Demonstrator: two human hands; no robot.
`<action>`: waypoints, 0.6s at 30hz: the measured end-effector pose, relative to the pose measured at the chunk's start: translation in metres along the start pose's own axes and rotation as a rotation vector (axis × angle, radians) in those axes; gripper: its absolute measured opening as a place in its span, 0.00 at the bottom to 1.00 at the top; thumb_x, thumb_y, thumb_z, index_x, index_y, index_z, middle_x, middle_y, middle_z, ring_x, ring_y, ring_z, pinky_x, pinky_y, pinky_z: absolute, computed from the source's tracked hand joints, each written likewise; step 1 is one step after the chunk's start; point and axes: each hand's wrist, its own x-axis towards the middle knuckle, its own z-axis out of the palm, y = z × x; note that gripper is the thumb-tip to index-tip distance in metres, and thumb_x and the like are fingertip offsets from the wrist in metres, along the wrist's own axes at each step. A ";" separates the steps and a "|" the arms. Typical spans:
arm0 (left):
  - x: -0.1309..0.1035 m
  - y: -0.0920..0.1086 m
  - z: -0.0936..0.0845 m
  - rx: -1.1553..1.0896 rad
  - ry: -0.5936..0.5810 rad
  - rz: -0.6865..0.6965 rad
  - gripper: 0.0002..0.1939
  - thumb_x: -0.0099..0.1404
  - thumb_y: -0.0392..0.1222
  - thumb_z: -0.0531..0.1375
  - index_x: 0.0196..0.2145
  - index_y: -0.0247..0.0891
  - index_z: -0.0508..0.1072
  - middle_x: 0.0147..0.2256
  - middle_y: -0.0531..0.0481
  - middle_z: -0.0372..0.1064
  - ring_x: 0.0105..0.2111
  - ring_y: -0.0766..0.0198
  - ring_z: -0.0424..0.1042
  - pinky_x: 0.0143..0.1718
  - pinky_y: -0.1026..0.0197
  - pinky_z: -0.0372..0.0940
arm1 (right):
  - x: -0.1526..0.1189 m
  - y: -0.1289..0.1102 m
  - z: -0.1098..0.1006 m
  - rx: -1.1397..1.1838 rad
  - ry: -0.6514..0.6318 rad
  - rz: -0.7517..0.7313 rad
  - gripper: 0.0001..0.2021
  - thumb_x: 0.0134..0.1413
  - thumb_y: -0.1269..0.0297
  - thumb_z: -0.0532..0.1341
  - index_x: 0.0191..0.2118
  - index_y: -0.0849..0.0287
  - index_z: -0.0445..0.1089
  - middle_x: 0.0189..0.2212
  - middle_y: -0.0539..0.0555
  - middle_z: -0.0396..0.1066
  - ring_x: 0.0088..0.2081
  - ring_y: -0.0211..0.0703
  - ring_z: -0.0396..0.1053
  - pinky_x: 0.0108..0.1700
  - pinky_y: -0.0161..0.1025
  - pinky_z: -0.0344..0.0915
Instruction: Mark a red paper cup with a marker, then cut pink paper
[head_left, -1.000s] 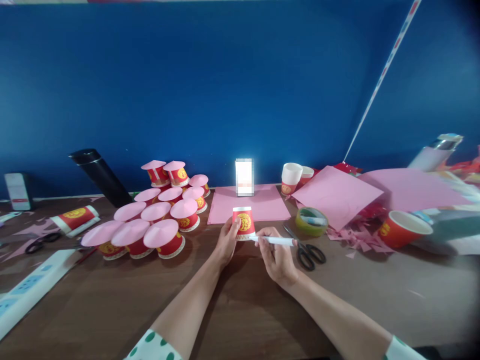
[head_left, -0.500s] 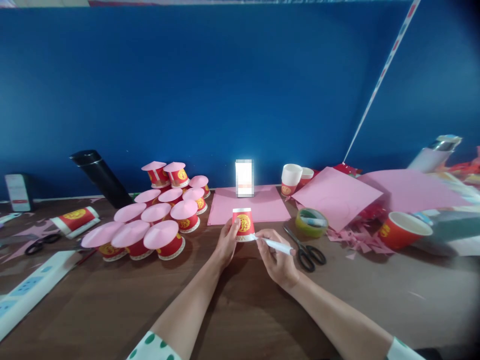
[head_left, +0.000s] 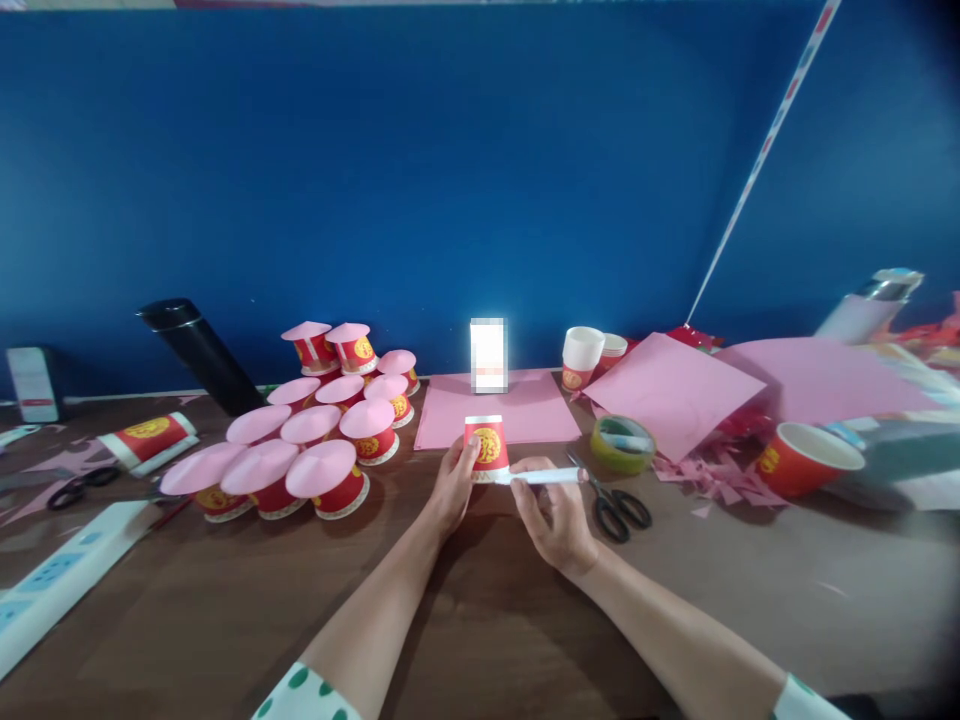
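Pinching a slim white marker [head_left: 559,477], now swung level, the right hand [head_left: 556,520] seemingly extends zigzags [head_left: 486,477] along the upturned red paper cup [head_left: 489,446] the left hand [head_left: 453,484] grips.

On your near side, the middle of the table [head_left: 480,630] gives you room to pass. Left of your left grip [head_left: 452,488], past a gap, the pink-topped cups [head_left: 322,472] block a low sweep. Scissors [head_left: 613,515] lie just right of your right grip [head_left: 556,515], tape roll [head_left: 621,460] behind them. Straight ahead, an upright phone [head_left: 489,355] stands in your way.
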 end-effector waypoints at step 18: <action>-0.001 0.001 0.001 0.033 -0.015 0.032 0.17 0.55 0.53 0.58 0.34 0.36 0.70 0.30 0.49 0.70 0.29 0.65 0.68 0.33 0.63 0.60 | 0.002 -0.002 -0.001 -0.099 -0.019 0.024 0.05 0.56 0.66 0.52 0.31 0.58 0.62 0.25 0.50 0.66 0.24 0.36 0.62 0.35 0.37 0.58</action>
